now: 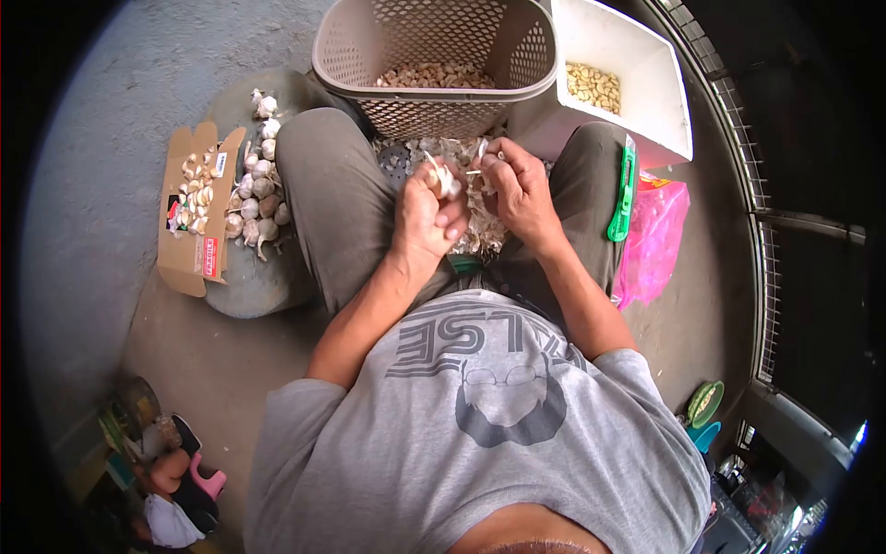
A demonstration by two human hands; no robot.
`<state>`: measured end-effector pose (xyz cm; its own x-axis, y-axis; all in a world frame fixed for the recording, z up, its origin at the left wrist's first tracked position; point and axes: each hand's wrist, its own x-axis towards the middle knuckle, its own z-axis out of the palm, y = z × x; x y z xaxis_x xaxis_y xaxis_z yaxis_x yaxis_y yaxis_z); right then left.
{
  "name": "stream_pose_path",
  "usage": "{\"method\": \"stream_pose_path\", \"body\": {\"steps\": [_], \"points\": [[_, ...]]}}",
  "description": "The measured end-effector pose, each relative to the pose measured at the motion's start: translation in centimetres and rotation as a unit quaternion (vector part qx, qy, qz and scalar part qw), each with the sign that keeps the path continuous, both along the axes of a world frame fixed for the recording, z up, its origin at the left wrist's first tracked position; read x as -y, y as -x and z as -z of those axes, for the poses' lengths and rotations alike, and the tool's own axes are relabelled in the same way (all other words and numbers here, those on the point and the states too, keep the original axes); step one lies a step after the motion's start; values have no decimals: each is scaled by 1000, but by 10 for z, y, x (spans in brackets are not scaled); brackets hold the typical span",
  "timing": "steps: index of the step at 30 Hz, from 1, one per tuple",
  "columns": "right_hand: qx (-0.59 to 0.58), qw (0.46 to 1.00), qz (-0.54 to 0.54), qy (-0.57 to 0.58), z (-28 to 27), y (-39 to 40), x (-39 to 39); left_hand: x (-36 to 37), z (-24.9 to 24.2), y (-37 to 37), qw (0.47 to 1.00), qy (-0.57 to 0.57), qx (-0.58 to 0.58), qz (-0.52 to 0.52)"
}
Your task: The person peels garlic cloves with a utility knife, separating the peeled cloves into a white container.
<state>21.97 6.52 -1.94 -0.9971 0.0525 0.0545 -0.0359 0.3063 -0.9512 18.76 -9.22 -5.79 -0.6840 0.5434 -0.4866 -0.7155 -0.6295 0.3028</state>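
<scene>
My left hand is closed around a partly broken garlic bulb, held between my knees. Just to its right, my right hand is pinched, with a thin pale piece at its fingertips that looks like garlic stem or skin. The two hands are close but apart. Below them lies a heap of papery garlic skins. A green box cutter rests on my right thigh, its blade end pointing away from me.
Whole garlic bulbs and a cardboard box holding loose cloves lie on a round surface at left. Ahead stand a perforated basket with cloves and a white foam box with peeled cloves. A pink plastic bag sits right.
</scene>
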Motion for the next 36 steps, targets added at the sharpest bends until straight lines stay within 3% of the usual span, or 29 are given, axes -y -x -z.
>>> {"method": "stream_pose_path", "body": {"steps": [1,3,5,8,11,12,16,20,24,30,36], "points": [[21,998,25,56,2,-1,-1,4,3,3,999,-28,-24,-8],[-4,998,11,63,7,-4,2,6,-1,5,996,-33,-75,-43],[46,998,-8,36,12,-3,-1,5,4,7,993,15,-99,-60],[-132,955,55,-258,8,1,-2,1,-1,5,984,82,-146,-63],[-145,964,10,-222,9,-1,-8,1,1,2,975,106,-193,-27],[-110,985,-22,-129,6,-2,-4,0,0,2,973,120,-198,-15],[-207,950,-84,-218,-10,-2,4,-5,-6,-1,954,176,-244,7],[-166,971,-57,-160,-4,0,-4,-7,2,-6,929,223,-292,34],[-1,1000,2,22,8,-1,-11,-7,2,-7,931,215,-291,34],[102,935,11,339,6,2,-24,-7,-2,-6,951,193,-240,7],[92,917,18,389,3,5,-20,-5,-3,-4,948,191,-254,9]]}}
